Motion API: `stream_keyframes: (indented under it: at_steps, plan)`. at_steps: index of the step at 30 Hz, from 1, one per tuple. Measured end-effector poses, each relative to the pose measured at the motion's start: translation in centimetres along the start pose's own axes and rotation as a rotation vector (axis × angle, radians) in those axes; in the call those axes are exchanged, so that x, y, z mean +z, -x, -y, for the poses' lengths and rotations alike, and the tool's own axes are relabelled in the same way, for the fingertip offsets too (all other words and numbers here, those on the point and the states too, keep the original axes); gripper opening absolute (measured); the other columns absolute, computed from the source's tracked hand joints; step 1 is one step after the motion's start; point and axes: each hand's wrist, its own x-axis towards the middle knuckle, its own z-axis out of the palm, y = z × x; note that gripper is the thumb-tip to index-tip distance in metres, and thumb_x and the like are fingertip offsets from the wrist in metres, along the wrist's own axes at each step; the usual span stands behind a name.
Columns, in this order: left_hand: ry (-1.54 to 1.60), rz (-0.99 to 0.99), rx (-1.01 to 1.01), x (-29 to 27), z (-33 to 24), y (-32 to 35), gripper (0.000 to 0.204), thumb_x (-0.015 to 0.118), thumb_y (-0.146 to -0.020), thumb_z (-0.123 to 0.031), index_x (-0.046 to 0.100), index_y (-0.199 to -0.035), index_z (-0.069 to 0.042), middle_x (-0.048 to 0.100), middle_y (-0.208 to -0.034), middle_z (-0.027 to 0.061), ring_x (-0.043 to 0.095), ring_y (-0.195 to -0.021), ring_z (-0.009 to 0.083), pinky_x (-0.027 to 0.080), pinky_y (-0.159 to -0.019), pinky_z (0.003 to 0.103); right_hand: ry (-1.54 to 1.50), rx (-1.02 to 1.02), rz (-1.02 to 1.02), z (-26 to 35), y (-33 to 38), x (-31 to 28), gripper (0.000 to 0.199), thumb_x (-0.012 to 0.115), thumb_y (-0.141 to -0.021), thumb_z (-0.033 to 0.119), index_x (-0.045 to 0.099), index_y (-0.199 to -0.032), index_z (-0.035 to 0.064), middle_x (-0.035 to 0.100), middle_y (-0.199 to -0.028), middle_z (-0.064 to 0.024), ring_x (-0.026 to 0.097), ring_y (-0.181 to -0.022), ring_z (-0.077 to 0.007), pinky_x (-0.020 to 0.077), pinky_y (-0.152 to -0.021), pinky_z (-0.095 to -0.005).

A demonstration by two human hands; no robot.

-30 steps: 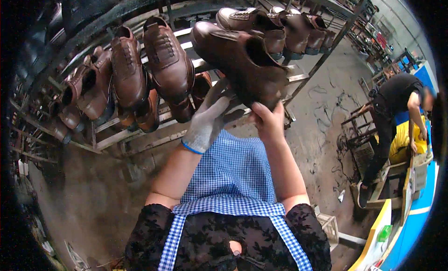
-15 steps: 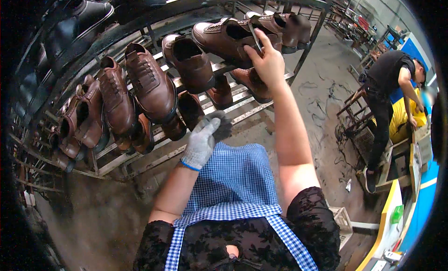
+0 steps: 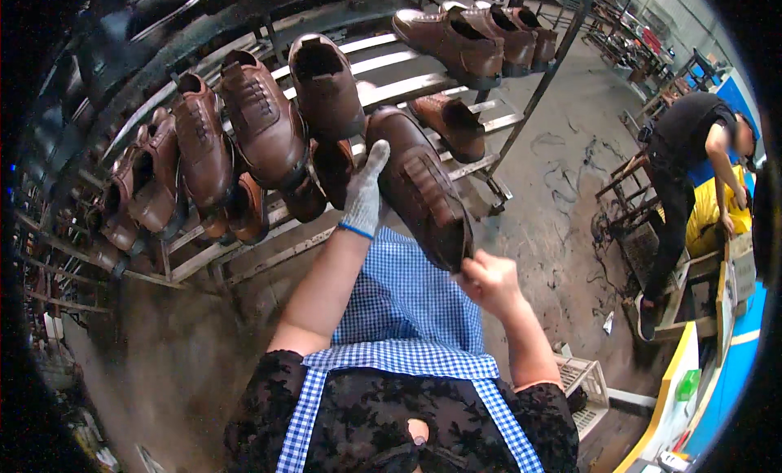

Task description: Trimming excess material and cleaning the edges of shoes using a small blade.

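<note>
A brown lace-up leather shoe (image 3: 419,184) is held in front of the rack, its toe up and to the left and its heel toward me. My left hand (image 3: 365,192), in a grey knit glove with a blue cuff, supports the toe end, thumb up along the side; its fingers are hidden behind the shoe. My bare right hand (image 3: 491,282) is closed on the heel edge at the shoe's opening. Just beyond the toe, another brown shoe (image 3: 327,90) sits on the upper rack bars.
More brown shoes (image 3: 257,123) line the metal rack (image 3: 391,62) on the left, with a pair group (image 3: 456,41) at the far right end. A co-worker (image 3: 688,155) bends over a yellow bundle (image 3: 717,208) at right. A pale plastic crate (image 3: 582,391) stands on the floor at lower right.
My right hand has taken the shoe off the upper rack and drawn it toward me. My left hand has moved up to the shoe's toe end.
</note>
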Motion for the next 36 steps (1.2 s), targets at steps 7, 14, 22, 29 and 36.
stream_keyframes:
  at_steps: [7, 14, 22, 29, 36]
  plan:
    - [-0.593, 0.259, 0.406, 2.8, 0.9, 4.8, 0.045, 0.077, -0.083, -0.016, 0.059, -0.122, -0.003, 0.064, -0.116, 0.0046, 0.059, -0.106, 0.0141, 0.047, -0.095, 0.029, -0.482, 0.412, 0.076, 0.9, 6.6, -0.5, 0.023, 0.080, -0.073, 0.010, 0.066, -0.091, 0.0035, 0.061, -0.070, -0.0070, 0.058, -0.056, -0.0151, 0.0448, -0.049, -0.0283]
    - [-0.920, 0.640, -0.041, 6.4, -3.5, 8.9, 0.056, 0.079, -0.073, -0.015, 0.059, -0.124, -0.002, 0.063, -0.119, 0.0079, 0.058, -0.111, 0.0172, 0.043, -0.101, 0.032, -0.337, 0.078, -0.177, 0.2, -1.8, -5.5, 0.033, 0.076, -0.077, 0.009, 0.068, -0.109, 0.0083, 0.065, -0.083, -0.0092, 0.065, -0.066, -0.0222, 0.0520, -0.057, -0.0311]
    - [-1.001, 0.667, -0.063, 6.1, -3.8, 11.4, 0.053, 0.081, -0.073, -0.015, 0.060, -0.121, -0.002, 0.064, -0.115, 0.0087, 0.059, -0.107, 0.0171, 0.045, -0.097, 0.032, -0.722, 0.199, -0.043, 0.8, -4.7, -4.8, 0.026, 0.074, -0.084, 0.015, 0.067, -0.106, 0.0026, 0.061, -0.087, -0.0062, 0.058, -0.074, -0.0135, 0.0430, -0.063, -0.0242]
    - [-0.947, 0.665, -0.066, 5.4, -2.7, 11.3, 0.054, 0.081, -0.073, -0.017, 0.060, -0.120, -0.002, 0.065, -0.113, 0.0079, 0.060, -0.104, 0.0163, 0.047, -0.095, 0.031, -0.625, 0.221, -0.028, 1.4, -4.6, -4.8, 0.021, 0.072, -0.085, 0.013, 0.066, -0.100, 0.0004, 0.062, -0.088, -0.0106, 0.063, -0.079, -0.0202, 0.0500, -0.067, -0.0298]
    - [-1.040, 0.629, -0.121, 6.1, -1.4, 11.2, 0.048, 0.077, -0.068, -0.010, 0.064, -0.114, -0.001, 0.067, -0.106, 0.0075, 0.061, -0.099, 0.0147, 0.047, -0.091, 0.031, -0.634, 0.251, -0.139, 0.8, -2.3, -2.4, 0.020, 0.070, -0.085, 0.010, 0.065, -0.103, 0.0024, 0.062, -0.088, -0.0112, 0.062, -0.083, -0.0250, 0.0495, -0.071, -0.0329]
